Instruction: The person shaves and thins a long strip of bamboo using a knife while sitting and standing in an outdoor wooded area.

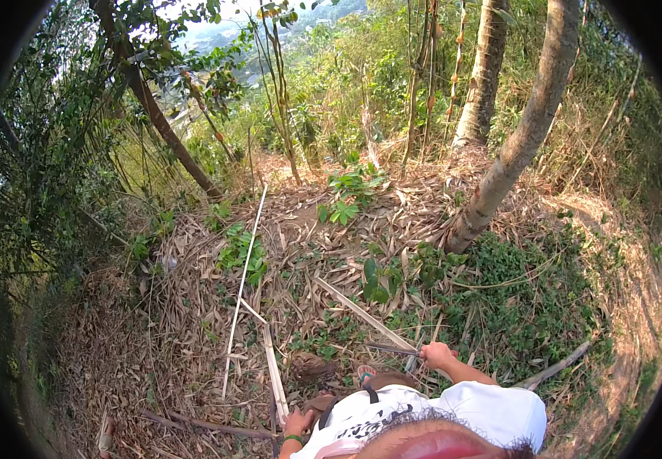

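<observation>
My left hand point(296, 423), with a green band at its wrist, is closed around the lower end of a split bamboo strip point(273, 363), which points away from me. To the right, my right hand point(438, 355) is closed on the handle of a long-bladed knife point(392, 349). The dark blade extends leftward from that fist. Another split bamboo strip point(358, 310) slants across the ground, its near end by the knife. A long thin pale strip point(247, 268) lies farther left, with a short pale piece point(253, 310) beside it. My sandalled foot point(365, 373) shows between the hands.
Dry leaves and green plants point(515, 283) cover the ground. A leaning tree trunk point(492, 191) rises at the right, with a darker trunk point(159, 115) at the left. A brown stump-like lump point(312, 367) sits near my feet. A branch point(553, 366) lies at the right.
</observation>
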The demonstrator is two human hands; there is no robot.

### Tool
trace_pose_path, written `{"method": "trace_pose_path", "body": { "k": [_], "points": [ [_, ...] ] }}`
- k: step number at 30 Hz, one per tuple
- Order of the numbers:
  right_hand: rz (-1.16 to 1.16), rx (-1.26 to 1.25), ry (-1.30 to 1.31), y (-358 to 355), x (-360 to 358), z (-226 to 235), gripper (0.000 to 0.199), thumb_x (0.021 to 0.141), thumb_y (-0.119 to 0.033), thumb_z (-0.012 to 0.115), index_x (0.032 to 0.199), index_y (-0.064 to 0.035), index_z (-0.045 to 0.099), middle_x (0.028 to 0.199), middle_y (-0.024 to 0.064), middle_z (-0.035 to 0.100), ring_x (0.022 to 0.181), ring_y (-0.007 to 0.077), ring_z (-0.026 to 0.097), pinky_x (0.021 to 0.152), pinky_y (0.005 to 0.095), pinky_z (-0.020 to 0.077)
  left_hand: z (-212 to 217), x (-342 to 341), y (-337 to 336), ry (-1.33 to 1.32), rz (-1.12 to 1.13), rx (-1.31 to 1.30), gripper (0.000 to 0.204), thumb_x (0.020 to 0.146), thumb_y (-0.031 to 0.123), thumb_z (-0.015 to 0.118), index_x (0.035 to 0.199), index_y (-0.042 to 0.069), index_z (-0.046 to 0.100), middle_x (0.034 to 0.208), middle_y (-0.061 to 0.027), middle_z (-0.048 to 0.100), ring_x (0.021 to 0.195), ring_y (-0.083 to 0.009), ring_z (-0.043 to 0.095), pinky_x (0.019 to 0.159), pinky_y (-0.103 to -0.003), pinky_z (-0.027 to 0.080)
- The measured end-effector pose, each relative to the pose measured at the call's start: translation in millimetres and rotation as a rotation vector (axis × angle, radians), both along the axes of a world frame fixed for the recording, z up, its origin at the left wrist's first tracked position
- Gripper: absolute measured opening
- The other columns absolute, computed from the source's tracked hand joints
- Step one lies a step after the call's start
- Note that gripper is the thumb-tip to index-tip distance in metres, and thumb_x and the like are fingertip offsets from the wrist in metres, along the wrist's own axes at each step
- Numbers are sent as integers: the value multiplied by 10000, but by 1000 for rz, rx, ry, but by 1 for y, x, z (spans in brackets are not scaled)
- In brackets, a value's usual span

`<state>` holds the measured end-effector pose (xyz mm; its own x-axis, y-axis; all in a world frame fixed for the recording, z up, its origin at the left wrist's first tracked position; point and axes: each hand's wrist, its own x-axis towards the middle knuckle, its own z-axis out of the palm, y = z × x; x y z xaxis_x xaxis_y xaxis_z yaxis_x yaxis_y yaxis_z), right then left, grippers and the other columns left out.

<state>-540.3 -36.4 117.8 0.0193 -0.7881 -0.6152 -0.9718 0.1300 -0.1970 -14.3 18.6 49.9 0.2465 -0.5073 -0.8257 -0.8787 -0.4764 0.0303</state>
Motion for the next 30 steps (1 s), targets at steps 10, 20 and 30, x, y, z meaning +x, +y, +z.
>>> {"method": "trace_pose_path", "body": {
  "k": [10, 20, 30],
  "points": [
    [-39, -57, -104, 44, 13, -4, 87, 743, -164, 651, 825, -135, 653, 760, 130, 675, 756, 357, 666, 692, 492, 512, -18, 23, 5, 376, 748, -589, 567, 886, 374, 696, 1236, -55, 571, 1015, -162, 675, 936, -239, 637, 826, -352, 498],
    [107, -281, -274, 73, 88, 74, 104, 708, -125, 653, 778, -107, 577, 650, 127, 620, 676, 372, 638, 609, 510, 466, 69, 16, -63, 1122, 985, -571, 805, 965, 645, 419, 1452, 9, 342, 1307, -183, 591, 1293, -289, 495, 1105, -461, 315],
    [262, -496, -367, 105, 180, 159, 145, 673, -99, 655, 794, -91, 576, 631, 97, 595, 638, 345, 627, 555, 479, 465, 193, 56, -145, 2120, 787, -566, 1243, 749, 828, 539, 1533, -30, 98, 1580, -230, 209, 1492, -314, 153, 1207, -534, 113]
  ]
}}
